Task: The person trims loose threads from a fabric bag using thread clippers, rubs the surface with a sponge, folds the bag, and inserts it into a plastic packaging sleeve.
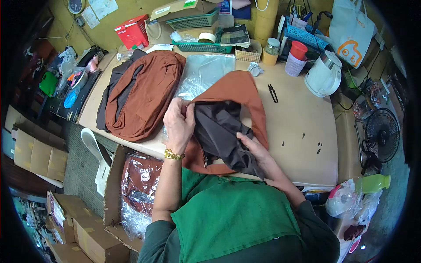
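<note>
A rust-brown fabric bag (253,92) with dark grey lining (219,127) lies over the table's near edge, its opening spread toward me. My left hand (180,120), with a gold watch at the wrist, pinches the bag's rim on the left side. My right hand (255,151) is at the lining's right side, thumb on top and the fingers partly hidden under the cloth, gripping it. A zipper (205,160) shows along the near-left edge. To the left lies a second rust-brown bag (147,94) with dark grey parts.
Clear plastic bags (208,72) lie behind the bag. Black thread snips (272,93) rest on the table (302,118) at right. A white kettle (323,74), cups and baskets line the back. At lower left, an open carton (113,188) holds a plastic-wrapped brown item (140,179).
</note>
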Action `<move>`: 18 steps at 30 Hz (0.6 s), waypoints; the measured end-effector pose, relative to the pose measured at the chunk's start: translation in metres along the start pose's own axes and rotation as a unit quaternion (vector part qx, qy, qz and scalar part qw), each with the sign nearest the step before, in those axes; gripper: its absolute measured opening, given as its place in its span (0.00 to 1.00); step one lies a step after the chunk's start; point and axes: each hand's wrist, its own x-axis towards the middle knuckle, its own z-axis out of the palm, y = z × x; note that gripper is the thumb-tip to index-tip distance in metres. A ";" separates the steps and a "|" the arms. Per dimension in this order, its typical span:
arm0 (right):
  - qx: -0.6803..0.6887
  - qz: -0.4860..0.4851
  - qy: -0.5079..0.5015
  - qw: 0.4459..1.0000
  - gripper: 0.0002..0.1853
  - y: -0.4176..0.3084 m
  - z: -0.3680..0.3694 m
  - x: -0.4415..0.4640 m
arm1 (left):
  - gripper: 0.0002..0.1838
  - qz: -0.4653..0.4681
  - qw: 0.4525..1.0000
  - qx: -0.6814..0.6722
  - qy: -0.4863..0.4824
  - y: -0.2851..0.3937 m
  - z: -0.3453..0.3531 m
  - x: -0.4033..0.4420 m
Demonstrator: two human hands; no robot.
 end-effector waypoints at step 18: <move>-0.018 -0.135 0.065 0.989 0.16 -0.066 -0.058 -0.029 | 0.28 -0.130 0.945 -0.233 -0.191 -0.067 0.054 -0.090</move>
